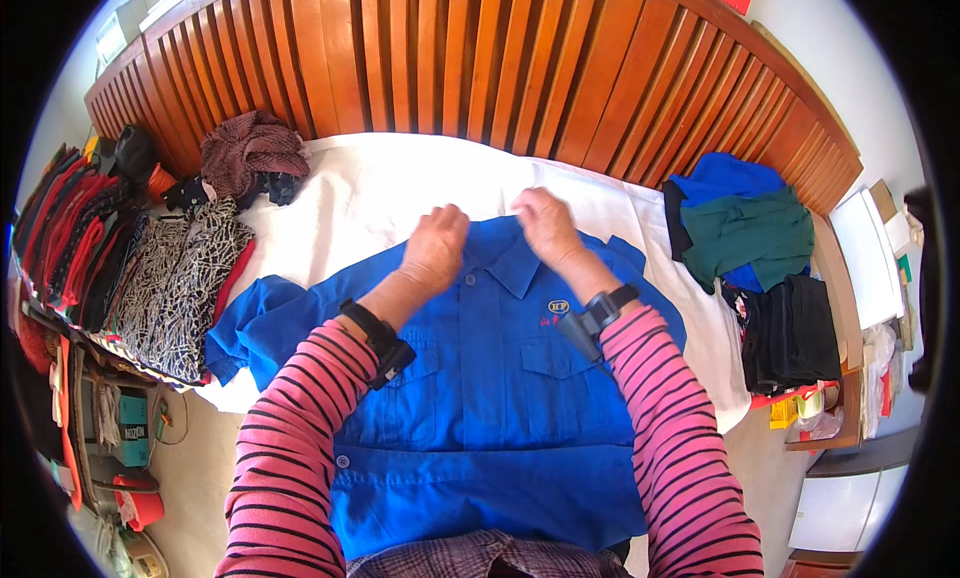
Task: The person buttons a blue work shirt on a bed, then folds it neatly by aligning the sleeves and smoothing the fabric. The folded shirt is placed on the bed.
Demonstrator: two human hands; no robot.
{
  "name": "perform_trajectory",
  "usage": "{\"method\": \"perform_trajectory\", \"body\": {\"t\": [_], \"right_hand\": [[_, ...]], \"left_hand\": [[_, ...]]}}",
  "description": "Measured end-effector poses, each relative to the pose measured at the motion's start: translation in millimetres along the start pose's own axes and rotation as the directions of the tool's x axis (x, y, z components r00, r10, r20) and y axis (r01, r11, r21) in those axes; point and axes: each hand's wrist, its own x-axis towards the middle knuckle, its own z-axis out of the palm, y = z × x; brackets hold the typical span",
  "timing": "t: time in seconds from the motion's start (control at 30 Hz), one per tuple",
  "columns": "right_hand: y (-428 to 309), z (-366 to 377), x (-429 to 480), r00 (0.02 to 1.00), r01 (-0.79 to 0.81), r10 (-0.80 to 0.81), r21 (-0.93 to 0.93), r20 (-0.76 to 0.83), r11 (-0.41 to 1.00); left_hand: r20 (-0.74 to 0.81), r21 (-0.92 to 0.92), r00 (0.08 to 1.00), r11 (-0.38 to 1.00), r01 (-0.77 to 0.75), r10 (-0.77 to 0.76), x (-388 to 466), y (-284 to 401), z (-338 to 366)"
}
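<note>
A blue long-sleeved work jacket (487, 368) lies front up before me, its collar (516, 267) pointing away. It has buttons, two flap chest pockets and a small embroidered badge with writing. Its lower part spreads toward my body, and one sleeve (262, 315) lies bunched at the left. My left hand (439, 240) is at the left side of the collar with its fingers curled. At the collar's right side is my right hand (551, 222), thumb and fingers drawn together. Slight blur hides whether either hand grips cloth.
The jacket rests on a white sheet (390, 165) below a slatted wooden headboard (435, 53). Stacked folded clothes (180, 278) and a crumpled brown garment (251, 150) lie left. Green and blue clothing (750, 225) and folded dark trousers (799, 338) lie right. A red bucket (139, 503) stands lower left.
</note>
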Motion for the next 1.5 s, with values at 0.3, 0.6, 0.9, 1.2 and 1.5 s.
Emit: {"method": "perform_trajectory", "body": {"t": [0.3, 0.6, 0.9, 1.2, 1.5], "right_hand": [[38.6, -17.7, -2.1, 0.824, -0.365, 0.444, -0.271, 0.352, 0.891], [56.6, -14.1, 7.6, 0.798, -0.403, 0.377, -0.05, 0.471, 0.914], [63.9, 16.5, -14.7, 0.916, -0.316, 0.372, -0.299, 0.153, 0.901], [47.4, -26.2, -10.4, 0.957, -0.17, 0.232, -0.311, 0.175, 0.935], [-33.1, 3.5, -25.3, 0.922, 0.125, -0.148, 0.086, 0.358, 0.988]], "left_hand": [[-0.011, -0.142, 1.0, 0.989, -0.028, 0.027, 15.7, 54.4, 38.9], [0.141, -0.09, 0.986, 0.99, 0.108, -0.095, 22.2, 40.5, 55.1], [0.256, 0.099, 0.952, 0.984, 0.149, -0.17, 20.2, 41.9, 61.2], [-0.099, -0.061, 0.988, 0.992, 0.113, -0.118, 28.8, -12.3, 12.8], [0.319, -0.055, 0.821, 0.855, 0.515, -0.474, 32.7, -45.7, 10.5]]}}
